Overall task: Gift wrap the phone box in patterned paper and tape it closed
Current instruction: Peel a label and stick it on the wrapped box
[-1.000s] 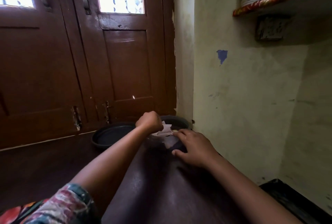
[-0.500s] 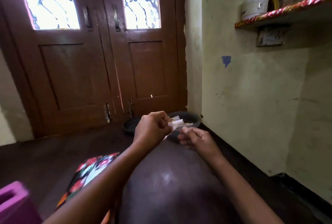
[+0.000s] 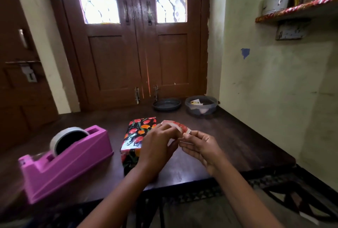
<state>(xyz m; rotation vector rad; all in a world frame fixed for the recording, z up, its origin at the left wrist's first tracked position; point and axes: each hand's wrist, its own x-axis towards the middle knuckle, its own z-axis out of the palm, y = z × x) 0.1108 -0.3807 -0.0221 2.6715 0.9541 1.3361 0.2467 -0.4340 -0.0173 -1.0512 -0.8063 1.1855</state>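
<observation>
From my remote view:

- Box [image 3: 140,134]: wrapped in black paper with a red and orange print. It lies flat on the bench [image 3: 237,147], partly behind the left hand.
- Left hand [image 3: 157,147]: fingers curled, pinching a paper scrap [image 3: 178,127].
- Right hand [image 3: 201,148]: thumb and forefinger pinch the scrap's other end. The scrap is held above the bench, just right of the box.
- Dispenser [image 3: 73,162]: pink, loaded with a roll, left of the box.
- Tub [image 3: 201,107] and dark lid [image 3: 166,104]: side by side at the far edge.
</observation>
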